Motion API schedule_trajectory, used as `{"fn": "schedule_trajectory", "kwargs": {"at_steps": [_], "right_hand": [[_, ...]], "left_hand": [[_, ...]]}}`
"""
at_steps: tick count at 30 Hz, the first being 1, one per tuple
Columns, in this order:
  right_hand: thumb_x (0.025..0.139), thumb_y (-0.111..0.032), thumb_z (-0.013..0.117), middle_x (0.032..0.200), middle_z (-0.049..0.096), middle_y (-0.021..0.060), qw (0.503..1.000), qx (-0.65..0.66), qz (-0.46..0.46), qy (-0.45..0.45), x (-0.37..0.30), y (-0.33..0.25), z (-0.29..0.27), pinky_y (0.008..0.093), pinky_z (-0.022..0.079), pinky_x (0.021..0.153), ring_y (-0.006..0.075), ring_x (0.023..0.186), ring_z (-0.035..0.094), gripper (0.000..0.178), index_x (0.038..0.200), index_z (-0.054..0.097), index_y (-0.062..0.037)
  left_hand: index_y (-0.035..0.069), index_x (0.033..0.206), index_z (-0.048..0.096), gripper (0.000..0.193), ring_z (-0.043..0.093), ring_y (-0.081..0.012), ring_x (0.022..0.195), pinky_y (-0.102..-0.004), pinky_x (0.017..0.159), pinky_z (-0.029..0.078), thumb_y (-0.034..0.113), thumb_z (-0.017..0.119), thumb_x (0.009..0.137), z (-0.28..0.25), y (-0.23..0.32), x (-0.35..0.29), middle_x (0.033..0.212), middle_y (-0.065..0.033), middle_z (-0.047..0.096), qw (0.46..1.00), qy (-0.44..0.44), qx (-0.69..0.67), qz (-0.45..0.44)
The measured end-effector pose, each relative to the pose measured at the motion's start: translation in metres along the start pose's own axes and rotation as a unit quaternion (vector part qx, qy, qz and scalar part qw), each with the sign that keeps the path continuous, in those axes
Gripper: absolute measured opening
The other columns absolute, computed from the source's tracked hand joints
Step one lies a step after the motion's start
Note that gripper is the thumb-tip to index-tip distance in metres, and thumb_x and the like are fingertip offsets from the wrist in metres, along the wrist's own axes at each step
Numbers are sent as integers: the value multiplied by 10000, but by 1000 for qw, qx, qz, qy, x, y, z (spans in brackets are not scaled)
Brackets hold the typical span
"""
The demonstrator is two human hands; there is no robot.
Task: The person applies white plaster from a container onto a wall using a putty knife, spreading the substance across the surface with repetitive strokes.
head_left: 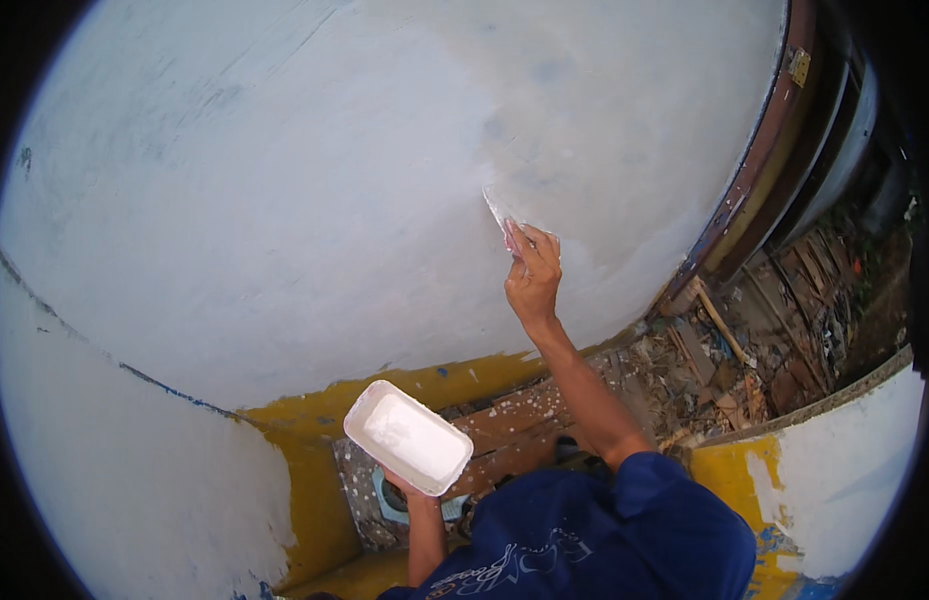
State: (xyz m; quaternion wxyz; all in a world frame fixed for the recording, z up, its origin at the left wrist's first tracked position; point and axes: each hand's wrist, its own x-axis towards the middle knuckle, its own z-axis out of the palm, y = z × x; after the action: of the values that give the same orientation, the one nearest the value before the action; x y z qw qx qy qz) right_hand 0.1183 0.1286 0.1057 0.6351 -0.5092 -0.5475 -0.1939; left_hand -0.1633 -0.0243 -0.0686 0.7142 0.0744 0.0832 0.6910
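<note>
My right hand (534, 265) grips a putty knife (495, 208) whose thin blade meets the wall (314, 190). Around the blade, a white coat on the left borders a greyer, duller patch on the right. Low in front of me, my left hand (409, 485) supports a white rectangular tub (446, 428) from beneath, its fingers mostly hidden under it. White paste lies inside the tub, with a thicker lump toward its far left end.
A yellow painted band (434, 385) runs along the wall's foot. Paint-spattered wooden planks (514, 415) lie below. At right stands a brown frame (744, 185) with a hinge; scrap wood and rubble (744, 370) cover the ground beneath. A low white and yellow wall (834, 480) curves at lower right.
</note>
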Motion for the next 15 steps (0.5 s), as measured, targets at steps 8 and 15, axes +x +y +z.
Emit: {"fn": "schedule_trajectory", "kwargs": {"at_steps": [8, 15], "right_hand": [[741, 187, 555, 1126, 617, 102, 995, -62, 19, 73, 83, 14, -20, 409, 467, 840, 313, 1017, 523, 567, 1245, 653, -54], [671, 203, 551, 1128, 628, 122, 997, 62, 23, -33, 12, -24, 9, 406, 472, 914, 328, 1058, 540, 617, 1219, 679, -51]], "left_hand": [[99, 1497, 365, 728, 536, -423, 1251, -606, 1028, 454, 565, 450, 945, -16, -1, 2, 1443, -201, 482, 1000, 20, 14, -8], [101, 1470, 397, 682, 576, -408, 1206, -591, 997, 488, 551, 422, 959, -6, -5, 10, 1399, -189, 523, 999, 16, 48, 10]]}}
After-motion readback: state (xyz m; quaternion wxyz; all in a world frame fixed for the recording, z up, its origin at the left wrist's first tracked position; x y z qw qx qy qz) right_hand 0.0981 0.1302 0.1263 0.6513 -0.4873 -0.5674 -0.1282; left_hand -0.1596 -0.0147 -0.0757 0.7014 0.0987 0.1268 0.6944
